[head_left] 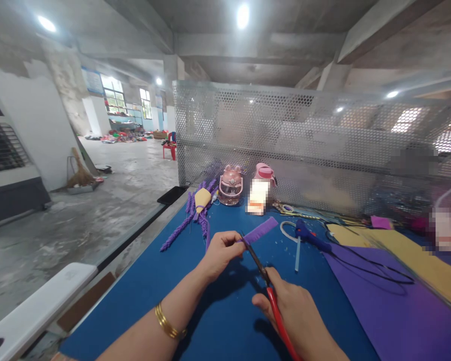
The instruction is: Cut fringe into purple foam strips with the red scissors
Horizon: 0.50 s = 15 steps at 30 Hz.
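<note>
My left hand (224, 253) pinches one end of a purple strip (261, 230), which points away to the upper right above the blue tabletop. In my right hand (295, 301) is a pair of scissors (274, 311) with red handles and dark blades. The blades reach up to the strip, right beside my left fingertips. Whether they are closed on the strip I cannot tell. Beyond my left hand lie braided purple pieces (178, 233) and a yellow piece (202, 200) bound with purple.
A blue glue gun (311, 235) with a glue stick and black cord lies right of the strip. Purple sheet (394, 306) and yellow sheet (409, 250) cover the right side. A pink lidded container (231, 185) and a pink bottle (265, 171) stand before the perforated metal screen (304, 135).
</note>
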Each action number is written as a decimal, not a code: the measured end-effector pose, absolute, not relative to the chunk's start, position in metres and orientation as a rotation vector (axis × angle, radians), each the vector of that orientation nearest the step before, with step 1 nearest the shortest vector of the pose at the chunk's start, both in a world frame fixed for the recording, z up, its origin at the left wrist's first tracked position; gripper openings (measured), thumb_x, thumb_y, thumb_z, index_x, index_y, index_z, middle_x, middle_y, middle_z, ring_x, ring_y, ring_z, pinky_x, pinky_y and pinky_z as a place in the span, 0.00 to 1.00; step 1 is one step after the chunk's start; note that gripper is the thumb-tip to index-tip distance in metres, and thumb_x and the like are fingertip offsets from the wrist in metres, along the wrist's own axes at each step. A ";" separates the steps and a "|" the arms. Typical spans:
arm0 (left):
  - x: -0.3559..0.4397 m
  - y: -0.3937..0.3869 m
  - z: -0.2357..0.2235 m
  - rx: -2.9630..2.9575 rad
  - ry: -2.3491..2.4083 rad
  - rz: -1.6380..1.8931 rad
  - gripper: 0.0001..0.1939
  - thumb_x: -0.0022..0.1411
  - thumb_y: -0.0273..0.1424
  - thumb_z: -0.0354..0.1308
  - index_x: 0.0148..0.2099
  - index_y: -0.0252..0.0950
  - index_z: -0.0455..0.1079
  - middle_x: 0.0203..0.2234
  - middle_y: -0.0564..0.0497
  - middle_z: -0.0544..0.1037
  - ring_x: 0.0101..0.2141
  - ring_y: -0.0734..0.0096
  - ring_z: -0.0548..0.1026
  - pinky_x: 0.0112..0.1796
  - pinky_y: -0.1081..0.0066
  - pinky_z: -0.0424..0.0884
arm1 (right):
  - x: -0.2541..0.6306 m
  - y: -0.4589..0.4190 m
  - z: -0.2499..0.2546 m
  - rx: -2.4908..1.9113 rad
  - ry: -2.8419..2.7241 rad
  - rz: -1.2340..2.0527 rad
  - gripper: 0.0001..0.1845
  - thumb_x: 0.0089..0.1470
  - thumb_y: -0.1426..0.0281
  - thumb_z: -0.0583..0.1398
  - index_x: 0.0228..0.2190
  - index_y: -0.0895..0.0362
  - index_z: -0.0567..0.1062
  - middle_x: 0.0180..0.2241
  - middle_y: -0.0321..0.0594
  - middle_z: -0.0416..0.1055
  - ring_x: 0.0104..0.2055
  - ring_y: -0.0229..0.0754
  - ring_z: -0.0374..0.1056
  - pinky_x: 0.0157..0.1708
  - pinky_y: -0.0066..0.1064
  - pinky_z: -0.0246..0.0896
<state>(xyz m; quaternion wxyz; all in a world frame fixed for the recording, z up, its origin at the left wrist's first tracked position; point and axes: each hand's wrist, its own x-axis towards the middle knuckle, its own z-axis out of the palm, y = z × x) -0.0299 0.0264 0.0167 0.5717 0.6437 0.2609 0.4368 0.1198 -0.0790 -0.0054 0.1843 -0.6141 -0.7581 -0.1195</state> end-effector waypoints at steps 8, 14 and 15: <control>-0.029 0.026 0.016 1.491 0.591 1.032 0.10 0.49 0.31 0.56 0.20 0.33 0.62 0.14 0.56 0.63 0.19 0.80 0.58 0.23 0.76 0.52 | 0.121 -0.081 -0.007 -1.738 -2.133 -0.286 0.34 0.55 0.45 0.35 0.37 0.58 0.64 0.13 0.33 0.66 0.16 0.48 0.70 0.15 0.28 0.45; -0.028 0.025 0.016 1.458 0.607 1.012 0.10 0.48 0.31 0.56 0.20 0.33 0.62 0.14 0.56 0.63 0.19 0.80 0.57 0.23 0.76 0.52 | 0.120 -0.079 -0.004 -1.698 -2.123 -0.315 0.34 0.56 0.46 0.34 0.35 0.57 0.65 0.12 0.33 0.67 0.14 0.45 0.68 0.14 0.27 0.45; -0.028 0.025 0.016 1.458 0.604 1.010 0.10 0.48 0.31 0.56 0.20 0.33 0.62 0.14 0.56 0.63 0.19 0.80 0.57 0.23 0.76 0.52 | 0.120 -0.079 -0.004 -1.695 -2.120 -0.324 0.33 0.56 0.46 0.34 0.34 0.57 0.65 0.12 0.33 0.67 0.14 0.45 0.68 0.13 0.27 0.45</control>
